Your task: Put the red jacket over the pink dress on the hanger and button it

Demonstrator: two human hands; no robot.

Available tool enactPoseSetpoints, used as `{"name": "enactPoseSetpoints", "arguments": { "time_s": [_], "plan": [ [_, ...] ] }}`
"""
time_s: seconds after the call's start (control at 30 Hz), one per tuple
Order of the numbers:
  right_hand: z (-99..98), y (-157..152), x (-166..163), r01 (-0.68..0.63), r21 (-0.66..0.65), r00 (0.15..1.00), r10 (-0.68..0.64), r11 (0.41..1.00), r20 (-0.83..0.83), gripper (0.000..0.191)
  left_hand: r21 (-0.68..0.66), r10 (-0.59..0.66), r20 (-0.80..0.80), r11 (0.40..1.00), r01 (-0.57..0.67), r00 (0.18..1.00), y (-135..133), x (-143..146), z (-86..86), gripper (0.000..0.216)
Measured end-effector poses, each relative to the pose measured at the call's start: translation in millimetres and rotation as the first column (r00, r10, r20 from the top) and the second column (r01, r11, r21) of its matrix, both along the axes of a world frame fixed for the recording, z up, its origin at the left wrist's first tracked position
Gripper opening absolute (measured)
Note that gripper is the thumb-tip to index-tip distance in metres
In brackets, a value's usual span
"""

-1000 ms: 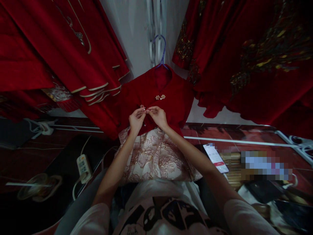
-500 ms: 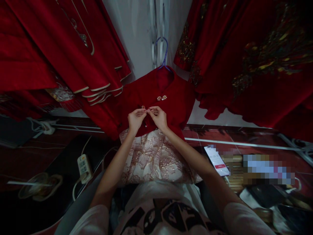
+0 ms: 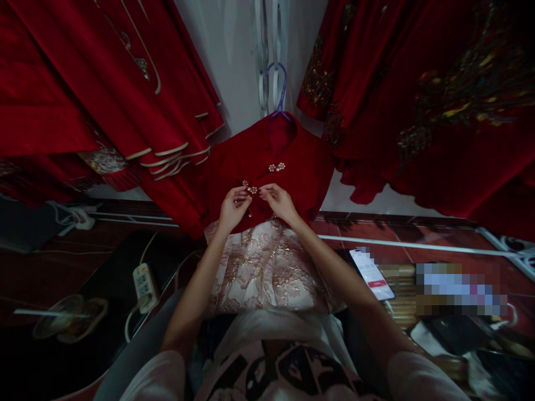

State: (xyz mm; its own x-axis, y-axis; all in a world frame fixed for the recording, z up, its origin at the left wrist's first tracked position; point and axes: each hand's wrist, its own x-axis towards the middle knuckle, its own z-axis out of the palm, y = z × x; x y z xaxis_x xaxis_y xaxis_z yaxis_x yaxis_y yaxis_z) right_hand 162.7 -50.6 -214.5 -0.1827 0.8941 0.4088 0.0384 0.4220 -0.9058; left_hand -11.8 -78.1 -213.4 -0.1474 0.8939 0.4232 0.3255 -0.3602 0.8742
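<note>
A red jacket (image 3: 311,150) hangs in front of me on a purple hanger (image 3: 285,83). Its upper front bears a fastened flower-shaped pearl clasp (image 3: 276,167). Lower down, another pearl clasp (image 3: 252,190) shows between my hands, its two parts side by side, with a similar flower ornament (image 3: 244,183) just up and left of it. My left hand (image 3: 235,207) is at the clasp's left, thumb and fingers slightly apart close to the cloth. To the right is my right hand (image 3: 279,201), fingertips near the clasp and holding nothing visible. Pale brocade fabric (image 3: 267,267) drapes below, across my lap.
Red garments (image 3: 54,100) hang at left, and embroidered red ones (image 3: 438,111) at right. A power strip (image 3: 145,287) and a clear cup (image 3: 58,317) with a straw sit on the dark surface at left. A phone (image 3: 371,275) lies on a wooden slatted surface at right.
My hands, which met with fingertips together over the lower clasp, have drawn apart sideways. The clasp's joined parts now show between them.
</note>
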Motion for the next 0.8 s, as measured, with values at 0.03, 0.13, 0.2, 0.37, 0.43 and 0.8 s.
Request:
{"name": "enactPoseSetpoints", "arguments": {
  "time_s": [0.03, 0.13, 0.2, 0.37, 0.43, 0.8],
  "plan": [
    [-3.2, -3, 9, -0.037, -0.019, 0.999, 0.037, 0.999, -0.002, 0.024, 0.017, 0.067, -0.003, 0.998, -0.067, 0.998, -8, 3, -6.8, 0.037],
    [-5.1, -17, 39, -0.052, -0.08, 0.989, 0.062, 0.995, 0.133, 0.022, 0.015, 0.256, -0.003, 0.967, -0.256, 0.967, -31, 14, -29.8, 0.037],
    [-0.8, -27, 55, -0.019, -0.078, 0.947, 0.043, 0.997, 0.318, 0.018, -0.02, 0.306, -0.032, 0.952, -0.306, 0.952, -42, 22, -42.3, 0.039],
    [6.1, -38, 70, -0.02, 0.002, 0.784, 0.015, 1.0, 0.621, 0.028, -0.073, 0.243, -0.063, 0.966, -0.247, 0.968, -48, 36, -50.7, 0.035],
    [4.2, -37, 69, 0.009, -0.013, 0.759, 0.002, 1.0, 0.651, 0.023, -0.088, 0.22, 0.014, 0.972, -0.218, 0.975, -45, 38, -49.0, 0.033],
    [-1.5, -45, 25, 0.007, -0.136, 0.969, 0.027, 0.991, 0.245, 0.017, -0.136, 0.119, 0.294, 0.987, -0.082, 0.948, -43, 40, -47.7, 0.023]
  ]
}}
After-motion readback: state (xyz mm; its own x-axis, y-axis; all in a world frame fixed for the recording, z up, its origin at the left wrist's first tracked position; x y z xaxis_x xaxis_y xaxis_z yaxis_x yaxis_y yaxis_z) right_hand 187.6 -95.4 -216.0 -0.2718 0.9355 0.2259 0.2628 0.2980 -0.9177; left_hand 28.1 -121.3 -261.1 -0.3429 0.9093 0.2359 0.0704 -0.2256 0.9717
